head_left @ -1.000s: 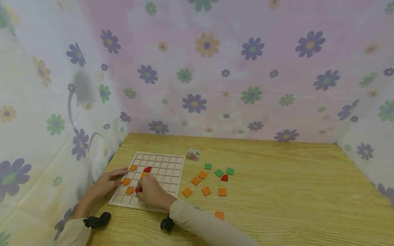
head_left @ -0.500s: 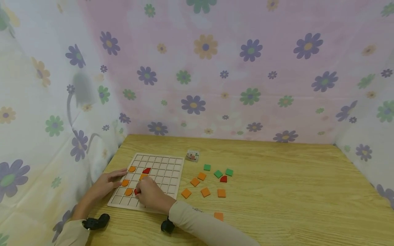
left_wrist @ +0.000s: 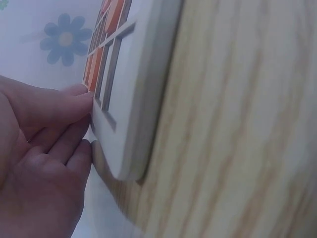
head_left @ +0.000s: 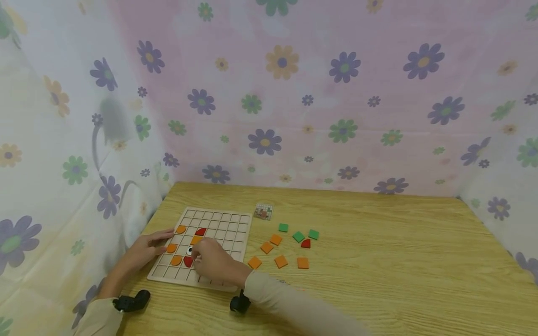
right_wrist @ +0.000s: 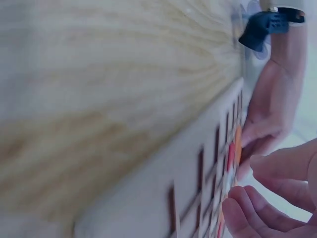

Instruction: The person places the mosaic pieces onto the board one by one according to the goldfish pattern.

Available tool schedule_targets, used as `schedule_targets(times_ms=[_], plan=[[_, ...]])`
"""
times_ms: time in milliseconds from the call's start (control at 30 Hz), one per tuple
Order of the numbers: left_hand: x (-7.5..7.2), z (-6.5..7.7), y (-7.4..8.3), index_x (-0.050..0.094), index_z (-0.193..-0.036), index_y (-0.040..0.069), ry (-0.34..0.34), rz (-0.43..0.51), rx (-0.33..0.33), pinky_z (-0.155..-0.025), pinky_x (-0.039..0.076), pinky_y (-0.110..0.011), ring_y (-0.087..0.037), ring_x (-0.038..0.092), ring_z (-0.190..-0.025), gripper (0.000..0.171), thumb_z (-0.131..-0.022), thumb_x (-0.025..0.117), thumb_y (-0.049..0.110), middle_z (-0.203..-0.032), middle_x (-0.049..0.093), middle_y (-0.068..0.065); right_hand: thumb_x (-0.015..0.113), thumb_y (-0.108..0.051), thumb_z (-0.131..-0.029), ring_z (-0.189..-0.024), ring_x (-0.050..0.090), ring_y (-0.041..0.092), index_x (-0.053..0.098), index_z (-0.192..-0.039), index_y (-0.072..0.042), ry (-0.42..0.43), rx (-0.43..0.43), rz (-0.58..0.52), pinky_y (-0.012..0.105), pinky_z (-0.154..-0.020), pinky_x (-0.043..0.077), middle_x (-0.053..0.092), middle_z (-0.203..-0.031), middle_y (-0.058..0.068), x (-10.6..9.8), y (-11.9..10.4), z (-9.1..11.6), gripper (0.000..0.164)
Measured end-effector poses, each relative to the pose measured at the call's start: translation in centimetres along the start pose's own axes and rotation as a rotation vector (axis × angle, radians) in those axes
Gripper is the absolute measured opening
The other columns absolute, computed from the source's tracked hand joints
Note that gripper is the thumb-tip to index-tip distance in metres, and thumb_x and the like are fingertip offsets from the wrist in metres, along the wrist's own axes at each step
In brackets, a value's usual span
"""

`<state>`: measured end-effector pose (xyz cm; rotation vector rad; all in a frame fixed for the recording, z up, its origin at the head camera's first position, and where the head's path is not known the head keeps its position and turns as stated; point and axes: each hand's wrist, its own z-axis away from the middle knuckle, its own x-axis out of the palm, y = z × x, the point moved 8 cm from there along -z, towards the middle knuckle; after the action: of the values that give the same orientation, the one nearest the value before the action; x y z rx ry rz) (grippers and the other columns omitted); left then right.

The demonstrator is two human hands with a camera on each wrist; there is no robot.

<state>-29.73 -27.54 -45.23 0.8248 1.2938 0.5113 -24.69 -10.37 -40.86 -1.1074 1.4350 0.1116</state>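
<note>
A square wooden grid board (head_left: 229,232) lies at the left of the table in the head view. My left hand (head_left: 145,249) rests at its left edge, fingers fairly straight; in the left wrist view the thumb and fingertips touch the rim. Over the lower middle of the board is my right hand (head_left: 214,261), fingertips beside a white tile with a black dot (head_left: 190,250). In the right wrist view its thumb and fingers stand apart, with nothing seen between them. A red rounded tile (head_left: 188,262) lies just below, next to an orange rounded tile (head_left: 175,260).
More tiles sit on the board, among them a red quarter-round tile (head_left: 201,231) and an orange square (head_left: 196,240). Right of it lie loose orange squares (head_left: 280,261), green squares (head_left: 299,236) and a red quarter-round (head_left: 306,243). A small picture card (head_left: 264,211) lies behind.
My right hand has shifted slightly right and off the red rounded tile, which now lies uncovered in the grid. The white dotted tile has come into sight. My left hand stays put.
</note>
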Motion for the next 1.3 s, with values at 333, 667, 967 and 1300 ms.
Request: schedule_targets(times_ms=[333,667,967,1300], plan=[[-0.1,-0.2,-0.2,0.052,-0.134,-0.002,0.001,-0.010,0.005,-0.104,0.020,-0.062,-0.046,0.021,-0.136,0.045,-0.089,0.058,0.002,-0.145,0.039,-0.019,0.064,-0.007,-0.086,-0.080,0.056,0.007,0.071,-0.090,-0.006,-0.058,0.046,-0.092,0.015,-0.067,0.045,0.062,-0.087,0.000,-3.7,2.6,2.5,0.008],[0.0,-0.1,0.0,0.052,-0.134,-0.001,-0.010,-0.012,-0.012,-0.104,0.021,-0.062,-0.045,0.021,-0.136,0.046,-0.088,0.058,0.002,-0.145,0.039,-0.019,0.066,-0.004,-0.086,-0.084,0.058,0.022,0.071,-0.096,-0.003,-0.047,0.023,-0.094,0.022,-0.069,0.046,0.062,-0.093,0.009,-7.1,4.0,5.5,0.011],[0.0,0.0,0.0,0.052,-0.134,-0.001,-0.005,0.007,0.011,-0.104,0.022,-0.060,-0.045,0.022,-0.136,0.045,-0.089,0.059,0.003,-0.145,0.039,-0.018,0.064,-0.008,-0.087,-0.090,0.058,0.027,0.069,-0.103,-0.004,-0.075,0.073,-0.100,0.025,-0.071,0.048,0.059,-0.103,0.006,-9.1,5.1,8.3,0.017],[-0.2,0.0,0.1,0.053,-0.134,-0.001,0.006,-0.021,0.036,-0.103,0.029,-0.053,-0.043,0.027,-0.135,0.044,-0.090,0.059,0.006,-0.144,0.041,-0.018,0.066,-0.008,-0.087,-0.092,0.054,0.028,0.067,-0.108,-0.004,-0.063,0.123,-0.111,0.028,-0.069,0.047,0.055,-0.105,0.005,-10.4,7.7,11.2,0.022]])
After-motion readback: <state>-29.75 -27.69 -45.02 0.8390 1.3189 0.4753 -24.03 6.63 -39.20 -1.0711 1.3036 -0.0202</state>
